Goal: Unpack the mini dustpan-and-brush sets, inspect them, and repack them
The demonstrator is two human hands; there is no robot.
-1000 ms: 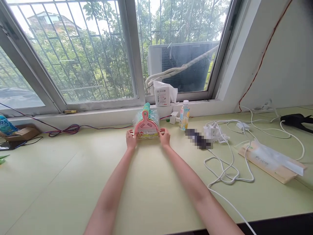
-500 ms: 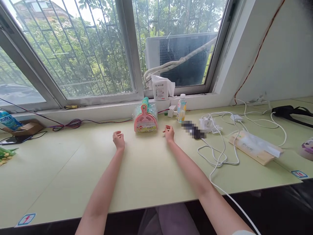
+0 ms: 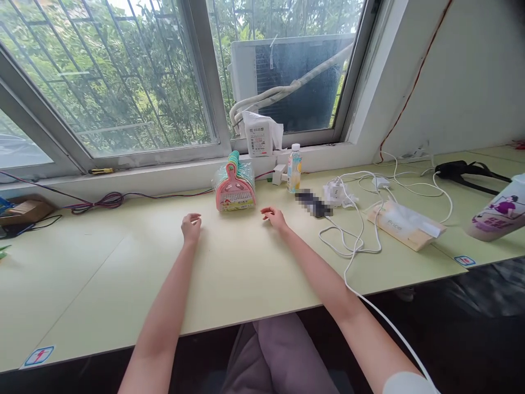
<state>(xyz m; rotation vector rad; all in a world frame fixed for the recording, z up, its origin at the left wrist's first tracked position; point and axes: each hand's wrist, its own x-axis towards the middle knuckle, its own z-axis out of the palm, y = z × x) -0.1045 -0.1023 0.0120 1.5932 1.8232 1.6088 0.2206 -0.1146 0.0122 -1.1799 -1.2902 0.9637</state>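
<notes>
A stack of small dustpan-and-brush sets (image 3: 235,196) stands against the wall under the window, partly in clear plastic, with a pink dustpan at the front and green ones behind. My left hand (image 3: 191,227) rests on the table to the left of the stack, holding nothing, its fingers loosely bent and apart. On the other side, my right hand (image 3: 274,218) is near the stack's lower right corner without touching it. Its fingers are loosely stretched toward the stack, and nothing is in them.
Right of the stack are a drink bottle (image 3: 294,168), a pixelated dark object (image 3: 315,203), white cables (image 3: 348,251), a tissue pack (image 3: 404,225) and a large patterned cup (image 3: 498,213). A cardboard box (image 3: 30,210) and bundled wires (image 3: 110,201) lie at the left. The table (image 3: 156,262) ends near my lap.
The view has shifted, bringing more of the cup into sight at the right. My right hand has turned slightly toward the dustpan stack. Both hands stay empty.
</notes>
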